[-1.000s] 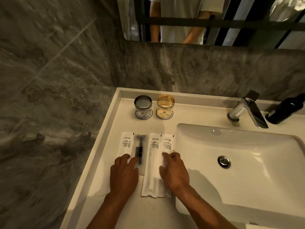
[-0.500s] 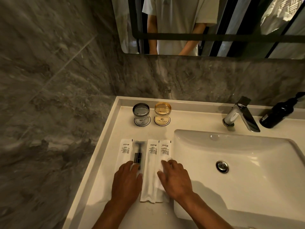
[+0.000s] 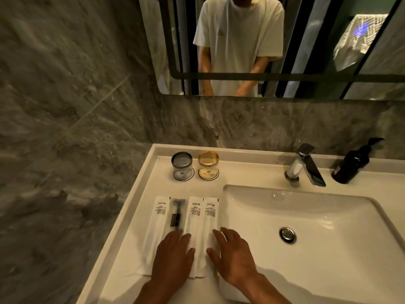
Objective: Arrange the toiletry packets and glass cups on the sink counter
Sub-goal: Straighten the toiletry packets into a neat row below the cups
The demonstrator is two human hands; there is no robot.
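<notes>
Several long white toiletry packets lie side by side on the white sink counter (image 3: 153, 185), left of the basin. The left packet (image 3: 158, 218) touches a see-through razor packet (image 3: 177, 216); two more white packets (image 3: 194, 218) (image 3: 210, 216) lie to the right. My left hand (image 3: 173, 257) rests flat over the near ends of the left packets, fingers spread. My right hand (image 3: 232, 255) lies flat on the near end of the rightmost packet, at the basin's edge. A grey glass cup (image 3: 182, 164) and an amber glass cup (image 3: 208, 163) stand on round coasters at the back.
The basin (image 3: 306, 218) with its drain (image 3: 287, 234) fills the right side. A chrome faucet (image 3: 305, 165) and a black pump bottle (image 3: 352, 163) stand behind it. Grey marble walls close the left and back. A mirror (image 3: 328, 51) above reflects a person.
Both hands have slid back toward me along the packets, uncovering more of them. The camera has tilted up, showing more of the mirror.
</notes>
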